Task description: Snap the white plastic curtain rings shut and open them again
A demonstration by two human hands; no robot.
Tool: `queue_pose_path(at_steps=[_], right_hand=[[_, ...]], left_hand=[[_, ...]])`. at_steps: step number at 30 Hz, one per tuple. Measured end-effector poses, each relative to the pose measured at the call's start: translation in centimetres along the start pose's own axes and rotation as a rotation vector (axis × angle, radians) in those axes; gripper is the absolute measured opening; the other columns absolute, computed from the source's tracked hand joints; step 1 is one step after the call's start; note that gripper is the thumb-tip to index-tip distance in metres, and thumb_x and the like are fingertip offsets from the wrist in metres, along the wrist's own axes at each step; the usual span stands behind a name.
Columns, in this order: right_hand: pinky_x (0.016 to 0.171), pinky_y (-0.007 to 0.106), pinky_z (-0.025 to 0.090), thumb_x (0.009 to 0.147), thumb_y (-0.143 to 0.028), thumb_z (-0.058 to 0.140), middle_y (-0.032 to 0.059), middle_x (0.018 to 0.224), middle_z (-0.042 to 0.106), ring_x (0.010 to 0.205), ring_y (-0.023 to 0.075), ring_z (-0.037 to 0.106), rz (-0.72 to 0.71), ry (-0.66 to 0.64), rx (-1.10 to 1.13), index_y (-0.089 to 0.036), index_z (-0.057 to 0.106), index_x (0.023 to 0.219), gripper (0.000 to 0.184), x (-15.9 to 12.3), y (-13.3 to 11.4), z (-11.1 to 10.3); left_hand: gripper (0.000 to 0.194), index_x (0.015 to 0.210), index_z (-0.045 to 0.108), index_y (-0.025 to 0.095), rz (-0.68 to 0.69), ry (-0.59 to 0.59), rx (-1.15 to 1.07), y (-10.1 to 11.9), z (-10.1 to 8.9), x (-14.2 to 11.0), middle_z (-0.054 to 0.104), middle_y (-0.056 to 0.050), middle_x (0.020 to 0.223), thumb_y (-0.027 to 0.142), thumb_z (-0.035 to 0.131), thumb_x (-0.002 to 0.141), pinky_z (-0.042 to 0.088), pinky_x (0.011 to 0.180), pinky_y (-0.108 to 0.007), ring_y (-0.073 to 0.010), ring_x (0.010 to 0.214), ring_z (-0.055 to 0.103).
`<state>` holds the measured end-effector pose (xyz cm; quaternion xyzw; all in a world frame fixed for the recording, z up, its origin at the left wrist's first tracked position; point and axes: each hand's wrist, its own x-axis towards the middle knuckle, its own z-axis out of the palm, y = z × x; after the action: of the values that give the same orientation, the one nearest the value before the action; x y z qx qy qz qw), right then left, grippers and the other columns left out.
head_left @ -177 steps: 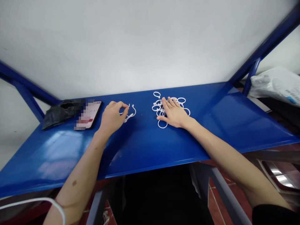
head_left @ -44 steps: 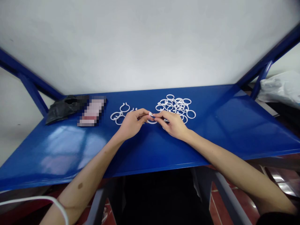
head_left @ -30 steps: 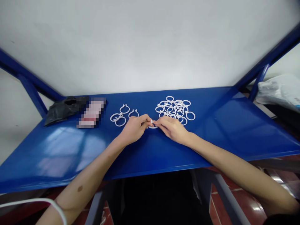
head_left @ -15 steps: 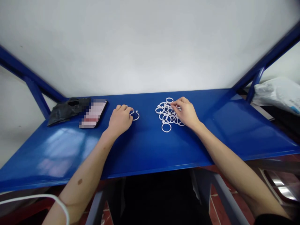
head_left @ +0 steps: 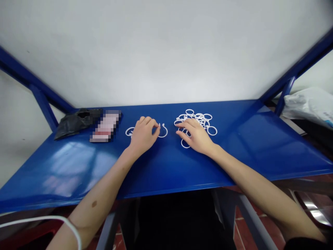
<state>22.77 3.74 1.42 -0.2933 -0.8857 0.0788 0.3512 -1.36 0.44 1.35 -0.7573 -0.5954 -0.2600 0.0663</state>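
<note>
My left hand is closed, with thumb and forefinger pinched on one end of a thin white plastic ring. That ring has a gap at its top and looks like an unclasped curtain ring. Other white rings lie just left of this hand, partly covered by it. Over the near-left side of a heap of similar rings is my right hand, palm down. Its thumb and fingers are apart and appear to hold nothing; it hides part of the heap.
A phone with a blurred screen and a crumpled black pouch lie at the left of the blue table. White wall rises behind. Blue frame bars slope at both sides. A clear plastic bag is at the far right.
My left hand has shifted right with the unclasped ring, uncovering rings at its left. The right hand has moved left and nearer across the heap, its fingers now spread; rings on the heap's right side show.
</note>
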Motion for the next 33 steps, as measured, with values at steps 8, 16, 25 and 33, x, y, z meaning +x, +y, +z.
queue_pose_path(at_steps=[8, 16, 25, 33], right_hand=[[0.069, 0.03, 0.053, 0.101, -0.03, 0.054, 0.0039, 0.087, 0.071, 0.075, 0.0157, 0.067, 0.103, -0.068, 0.242, -0.018, 0.061, 0.105, 0.015, -0.4, -1.1, 0.4], [0.071, 0.03, 0.053, 0.101, -0.031, 0.055, 0.0051, 0.093, 0.073, 0.077, 0.0152, 0.067, 0.074, -0.005, 0.185, -0.02, 0.065, 0.105, 0.016, -0.5, -1.0, 0.3], [0.074, 0.032, 0.053, 0.105, -0.028, 0.049, 0.0076, 0.088, 0.069, 0.081, 0.017, 0.062, -0.137, -0.004, 0.087, -0.017, 0.066, 0.103, 0.021, -0.9, -0.8, 0.8], [0.069, 0.031, 0.049, 0.106, -0.021, 0.041, 0.0073, 0.082, 0.065, 0.076, 0.0172, 0.055, -0.234, -0.059, -0.036, -0.016, 0.065, 0.096, 0.026, -1.5, -1.2, 0.8]], left_hand=[[0.008, 0.085, 0.055, 0.02, 0.211, 0.135, -0.295, 2.9, 0.1, -1.0, 0.061, -0.001, 0.088, 0.018, 0.056, 0.093, 0.046, 0.069, -0.027, -0.0133, 0.074, 0.057], [0.004, 0.095, 0.066, 0.022, 0.019, -0.03, -0.596, 2.9, -0.1, -0.6, 0.069, 0.003, 0.08, 0.024, 0.062, 0.094, 0.046, 0.062, -0.023, -0.0104, 0.066, 0.06], [0.01, 0.089, 0.067, 0.021, 0.064, -0.071, -0.605, 2.9, 0.4, -1.1, 0.074, 0.002, 0.08, 0.014, 0.06, 0.092, 0.049, 0.065, -0.023, -0.0115, 0.068, 0.064], [0.014, 0.084, 0.065, 0.021, 0.175, 0.004, -0.494, 3.0, 0.8, -1.9, 0.073, 0.0, 0.084, 0.012, 0.058, 0.092, 0.052, 0.071, -0.026, -0.0136, 0.076, 0.067]])
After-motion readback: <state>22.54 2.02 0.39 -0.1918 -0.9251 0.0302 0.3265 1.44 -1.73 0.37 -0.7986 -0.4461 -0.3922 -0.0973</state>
